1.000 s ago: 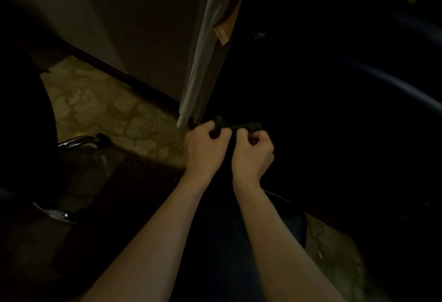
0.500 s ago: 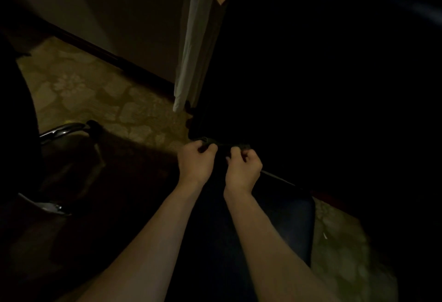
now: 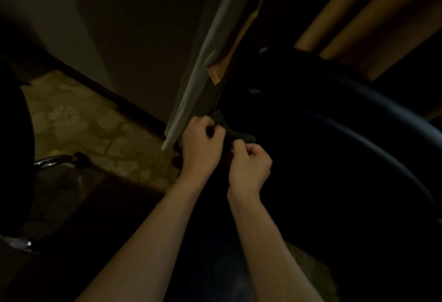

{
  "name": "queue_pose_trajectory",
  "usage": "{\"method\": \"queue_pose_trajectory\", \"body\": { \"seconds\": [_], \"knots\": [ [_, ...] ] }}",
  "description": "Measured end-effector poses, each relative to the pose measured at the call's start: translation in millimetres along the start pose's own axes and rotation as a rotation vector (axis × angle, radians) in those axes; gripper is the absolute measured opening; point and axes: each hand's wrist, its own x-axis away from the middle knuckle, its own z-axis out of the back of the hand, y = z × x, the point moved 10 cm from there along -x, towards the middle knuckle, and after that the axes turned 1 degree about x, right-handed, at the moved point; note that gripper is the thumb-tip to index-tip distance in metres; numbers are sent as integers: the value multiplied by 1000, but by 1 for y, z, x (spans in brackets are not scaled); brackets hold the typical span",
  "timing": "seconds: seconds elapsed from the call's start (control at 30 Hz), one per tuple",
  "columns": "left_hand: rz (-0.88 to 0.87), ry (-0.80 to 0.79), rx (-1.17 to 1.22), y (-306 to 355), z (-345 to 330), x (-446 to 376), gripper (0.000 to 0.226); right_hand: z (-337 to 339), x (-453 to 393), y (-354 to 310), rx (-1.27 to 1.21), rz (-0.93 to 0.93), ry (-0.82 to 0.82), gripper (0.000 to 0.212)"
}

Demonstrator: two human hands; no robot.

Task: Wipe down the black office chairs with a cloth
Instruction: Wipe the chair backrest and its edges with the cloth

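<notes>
Cloth (image 3: pixel 235 133), dark green, bunched, sits betw. our two hands in front of the black chair (image 3: pixel 346 158), which fills the right side; too dark to tell if it touches the chair. Our left hand (image 3: pixel 201 146) has fingers curled, pinching the cloth's upper-left end. Our right hand (image 3: pixel 250 166) is curled too, pinching the lower-right end w/ thumb and forefinger. Just left of the hands hangs a pale curtain edge (image 3: pixel 203 67). Patterned carpet (image 3: pixel 95 134) below, and a chrome chair leg (image 3: pixel 52 160) of another chair far left.
</notes>
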Motion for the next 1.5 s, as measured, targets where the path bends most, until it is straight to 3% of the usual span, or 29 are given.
{"method": "queue_pose_trajectory", "body": {
  "seconds": [0.4,0.77,1.07,1.27,1.5],
  "knots": [
    [-289,66,-77,93,-4,-9,15,34,-35,-98,133,142,167,16],
    [-238,43,-221,19,-8,21,15,17,-5,-9,142,80,43,21],
    [-202,114,-136,88,-16,-6,20,43,-31,-71,102,90,85,22],
    [-308,235,-12,104,-2,-4,15,45,-35,-108,153,158,66,17],
    [-222,167,-296,124,-23,-7,17,55,-54,-126,320,220,56,26]
  ]
}}
